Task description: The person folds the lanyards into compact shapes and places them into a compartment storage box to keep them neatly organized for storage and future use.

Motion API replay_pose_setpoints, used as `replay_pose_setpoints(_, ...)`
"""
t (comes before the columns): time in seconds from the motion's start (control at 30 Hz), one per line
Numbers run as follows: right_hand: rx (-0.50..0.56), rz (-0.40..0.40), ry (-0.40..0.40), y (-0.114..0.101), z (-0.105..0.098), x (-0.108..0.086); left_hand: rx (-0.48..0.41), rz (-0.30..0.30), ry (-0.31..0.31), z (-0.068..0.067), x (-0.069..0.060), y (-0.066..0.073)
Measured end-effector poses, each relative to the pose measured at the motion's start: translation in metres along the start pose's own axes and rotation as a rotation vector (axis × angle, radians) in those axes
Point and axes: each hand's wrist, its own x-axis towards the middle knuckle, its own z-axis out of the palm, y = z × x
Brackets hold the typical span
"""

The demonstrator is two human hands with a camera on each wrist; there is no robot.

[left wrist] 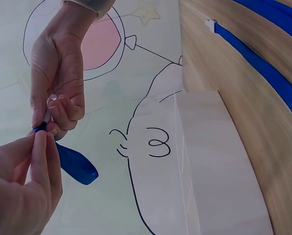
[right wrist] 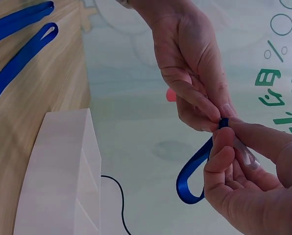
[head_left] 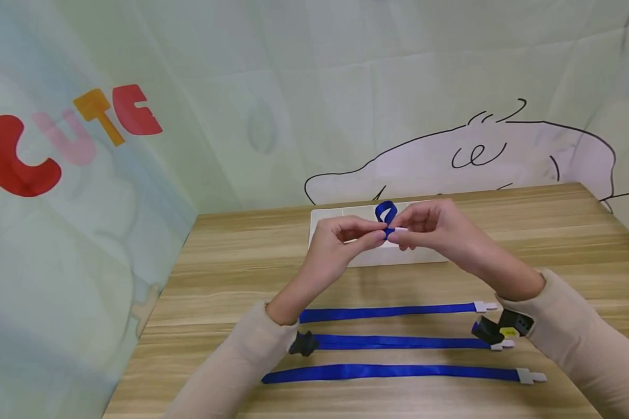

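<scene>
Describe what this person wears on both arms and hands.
The left sleeve and right sleeve are long, plain and beige. The left hand and right hand wear no gloves. A small black device shows at the left sleeve's end; a black unit with a yellow patch shows at the right's.

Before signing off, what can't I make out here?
All three views: the pinched part of the held blue strap, partly covered by the left hand and right hand.
Head view: part of the white box, behind the hands; wrist views cut it at the bottom.
Head view: the clip on the middle strap, partly behind the right wrist camera.
Right wrist view: green wall lettering, cut by the right edge.
</scene>
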Motion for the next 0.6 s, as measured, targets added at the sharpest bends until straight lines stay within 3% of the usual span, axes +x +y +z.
replay_pose_setpoints(0.3,-0.052,-0.041,0.009,-0.0012,0.0032,-0.0014,-0.013,-0.002,0.024,-0.0005,-0.0001,-0.0004)
replay_pose_setpoints(0.6,-0.099,-0.166,-0.001,-0.0024,0.0062,-0.0013,-0.044,0.028,0.017,-0.0017,-0.0021,0.0024)
